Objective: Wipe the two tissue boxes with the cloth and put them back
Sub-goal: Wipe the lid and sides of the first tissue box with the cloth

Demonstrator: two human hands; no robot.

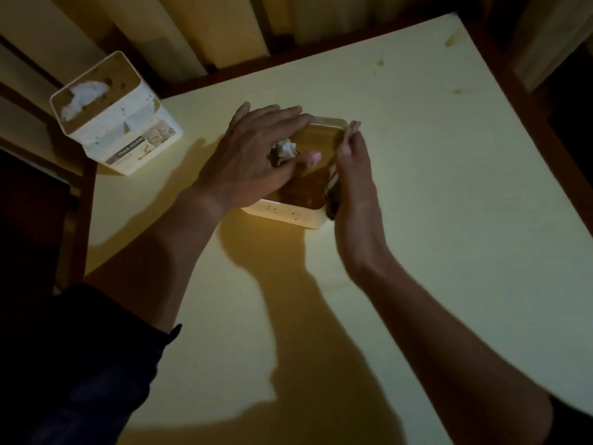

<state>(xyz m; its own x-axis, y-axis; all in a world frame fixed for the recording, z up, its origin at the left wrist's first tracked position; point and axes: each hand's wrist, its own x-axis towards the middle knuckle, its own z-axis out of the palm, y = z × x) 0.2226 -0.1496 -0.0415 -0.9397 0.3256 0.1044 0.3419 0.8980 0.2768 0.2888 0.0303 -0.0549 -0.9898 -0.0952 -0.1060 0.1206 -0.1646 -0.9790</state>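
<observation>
The cream tissue box with a brown wooden lid (317,139) sits mid-counter (449,220), pale yellow and stained; our left hand (253,155) lies flat on it, our right hand (351,175) pinches the dark cloth (333,191) against its side. The second cream tissue box (118,117) stands at the far-left corner, cream curtains (192,27) behind.

Head-worn view, steeply down onto table (417,187)
</observation>
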